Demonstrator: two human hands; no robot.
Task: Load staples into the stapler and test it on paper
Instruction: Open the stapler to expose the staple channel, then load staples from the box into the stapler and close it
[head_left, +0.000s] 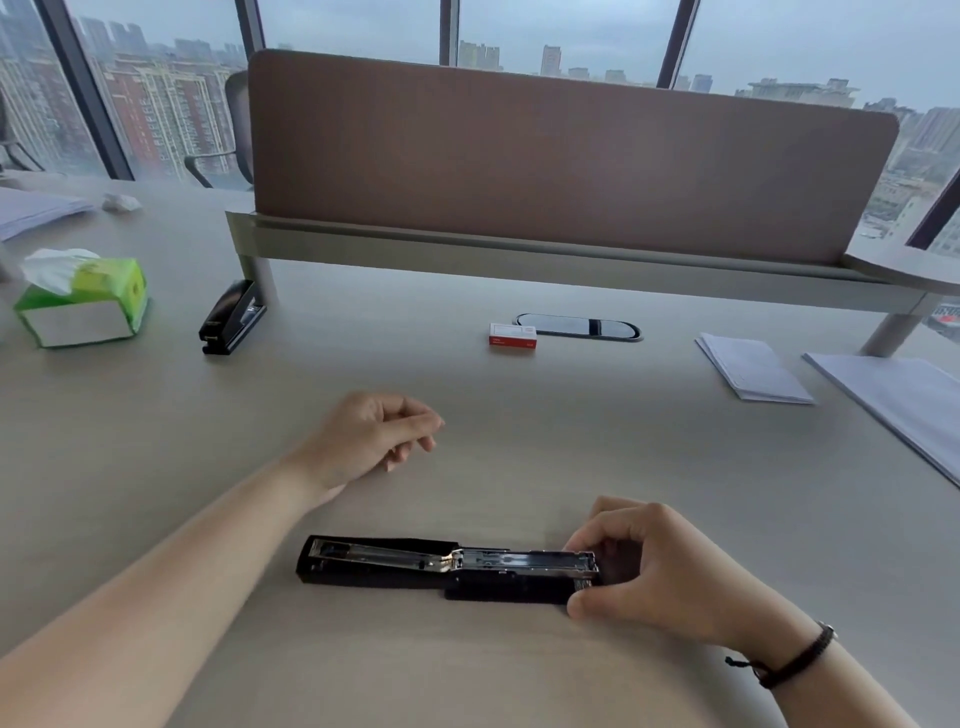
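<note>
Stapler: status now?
Right hand grips opened stapler at one end; left hand free, over desk. Staple box untouched beyond. Nothing between.

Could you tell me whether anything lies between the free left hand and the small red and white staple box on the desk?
Nothing visible does. The left hand hovers loosely curled over bare grey desk, and the small red and white staple box sits farther back, to its right, with only open desktop between.

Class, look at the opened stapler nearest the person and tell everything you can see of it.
The black stapler lies flat on the pale desk, swung fully open end to end, its shiny metal staple channel facing up. The right hand grips its right end; the left hand hovers apart from it.
</note>
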